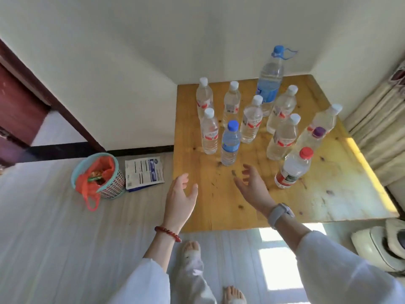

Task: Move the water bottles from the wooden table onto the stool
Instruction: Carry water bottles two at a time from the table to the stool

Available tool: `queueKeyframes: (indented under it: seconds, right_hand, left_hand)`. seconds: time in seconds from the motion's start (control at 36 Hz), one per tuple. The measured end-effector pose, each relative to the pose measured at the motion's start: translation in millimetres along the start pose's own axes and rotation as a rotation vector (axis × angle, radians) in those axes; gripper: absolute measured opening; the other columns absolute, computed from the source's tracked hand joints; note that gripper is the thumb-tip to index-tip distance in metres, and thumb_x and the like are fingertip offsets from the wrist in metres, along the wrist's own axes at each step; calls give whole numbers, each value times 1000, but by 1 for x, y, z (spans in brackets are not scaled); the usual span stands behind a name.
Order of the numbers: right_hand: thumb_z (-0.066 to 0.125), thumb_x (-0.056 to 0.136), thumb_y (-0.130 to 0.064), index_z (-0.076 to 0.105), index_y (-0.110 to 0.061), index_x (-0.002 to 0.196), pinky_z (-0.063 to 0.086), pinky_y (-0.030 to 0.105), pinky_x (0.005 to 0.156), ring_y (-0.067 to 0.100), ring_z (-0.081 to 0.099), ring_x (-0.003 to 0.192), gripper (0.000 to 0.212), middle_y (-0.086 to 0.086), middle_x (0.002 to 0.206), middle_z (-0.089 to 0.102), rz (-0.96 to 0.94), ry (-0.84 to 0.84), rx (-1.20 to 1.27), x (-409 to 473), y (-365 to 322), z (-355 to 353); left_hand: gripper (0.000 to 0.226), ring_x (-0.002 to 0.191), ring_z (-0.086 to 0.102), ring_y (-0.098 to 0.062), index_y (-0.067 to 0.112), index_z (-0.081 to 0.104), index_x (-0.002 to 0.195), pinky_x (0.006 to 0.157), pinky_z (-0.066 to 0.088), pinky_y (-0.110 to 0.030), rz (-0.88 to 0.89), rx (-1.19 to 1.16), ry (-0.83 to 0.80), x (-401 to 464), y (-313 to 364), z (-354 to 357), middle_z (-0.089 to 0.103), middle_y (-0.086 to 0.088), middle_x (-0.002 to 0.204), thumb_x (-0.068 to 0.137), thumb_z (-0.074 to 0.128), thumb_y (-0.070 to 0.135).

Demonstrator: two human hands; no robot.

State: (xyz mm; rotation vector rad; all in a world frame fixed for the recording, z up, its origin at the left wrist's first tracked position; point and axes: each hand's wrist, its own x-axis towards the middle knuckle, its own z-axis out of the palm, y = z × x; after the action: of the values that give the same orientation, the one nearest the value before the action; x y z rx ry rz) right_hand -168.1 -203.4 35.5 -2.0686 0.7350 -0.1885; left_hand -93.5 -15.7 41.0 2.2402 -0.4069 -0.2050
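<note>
Here both hands are wide and empty; the upright blue-cap bottle stands just ahead, between them, nearer the right hand than the left hand.

11 clear plastic water bottles stand upright and capped on the wooden table. 8 have white caps and red-and-white labels. A tall blue-capped jug stands at the back, a small blue-capped bottle in front, a red-capped bottle nearest right.
</note>
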Motion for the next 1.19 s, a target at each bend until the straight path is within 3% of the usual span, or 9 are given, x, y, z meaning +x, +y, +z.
queueKeyframes:
  seconds: [0.25, 0.39, 0.47, 0.56, 0.61, 0.72, 0.94, 1.14, 1.19]
  right_hand:
    - [69, 79, -30, 6, -15, 146, 34, 46, 108, 24, 27, 137, 92, 8, 152, 19, 238, 139, 139, 96, 1, 44]
    - [70, 78, -25, 19, -14, 142, 39, 28, 102, 16, 39, 127, 82, 0, 142, 34, 288, 261, 232, 126, -2, 66]
    - [70, 78, -26, 25, -20, 135, 39, 1, 75, 6, 48, 106, 73, -11, 120, 45, 324, 332, 289, 134, -4, 72]
    - [70, 78, -26, 25, -20, 132, 36, -6, 69, 5, 48, 101, 71, -11, 115, 46, 351, 371, 285, 137, -4, 74]
    - [69, 78, -25, 26, -20, 131, 37, -3, 69, 6, 49, 100, 69, -10, 116, 48, 353, 380, 283, 136, -4, 74]
    - [70, 78, -23, 29, -21, 129, 43, 18, 87, 10, 53, 108, 65, -5, 121, 53, 344, 368, 323, 126, -8, 74]
    - [70, 77, -22, 38, -24, 121, 50, 22, 84, 11, 58, 108, 55, 2, 119, 55, 409, 465, 460, 55, -13, 80]
    - [68, 79, -11, 43, -32, 106, 53, 41, 80, 30, 62, 95, 42, 15, 108, 59, 480, 610, 519, -51, -10, 77]
    - [66, 80, -10, 44, -31, 107, 52, 31, 79, 26, 63, 95, 40, 12, 108, 61, 504, 663, 532, -91, -5, 77]
  left_hand:
    - [92, 139, 21, -20, 24, 4, 145, 109, 26, -37, 18, -125, -283, 168, -16, 38, 15, -5, 153, 80, 68, 34]
    - [105, 143, 6, -20, 18, 1, 146, 113, 15, -37, 13, -115, -418, 227, -25, 60, 6, -5, 156, 74, 73, 40]
    - [95, 139, 20, -19, 16, 14, 144, 109, 25, -32, 85, -128, -482, 248, -27, 73, 24, -3, 149, 74, 74, 39]
    - [67, 109, 45, 2, 28, 36, 126, 87, 39, -19, 133, -235, -495, 257, -26, 81, 44, 17, 121, 71, 75, 34]
    - [59, 96, 48, 16, 35, 39, 115, 75, 37, -6, 146, -305, -506, 261, -26, 84, 47, 29, 106, 70, 77, 32]
    - [54, 90, 50, 18, 26, 47, 109, 66, 37, 2, 173, -311, -483, 260, -28, 82, 55, 22, 98, 66, 80, 29]
    - [37, 88, 58, 7, 47, 50, 97, 69, 42, -5, 236, -357, -600, 203, -22, 50, 61, 16, 96, 65, 68, 52]
    - [43, 77, 58, 5, 39, 48, 94, 58, 42, -10, 276, -204, -805, 118, -17, 47, 62, 15, 89, 60, 57, 65]
    - [47, 76, 58, -1, 35, 48, 94, 57, 41, -15, 301, -150, -870, 85, -14, 51, 62, 13, 87, 59, 54, 67]
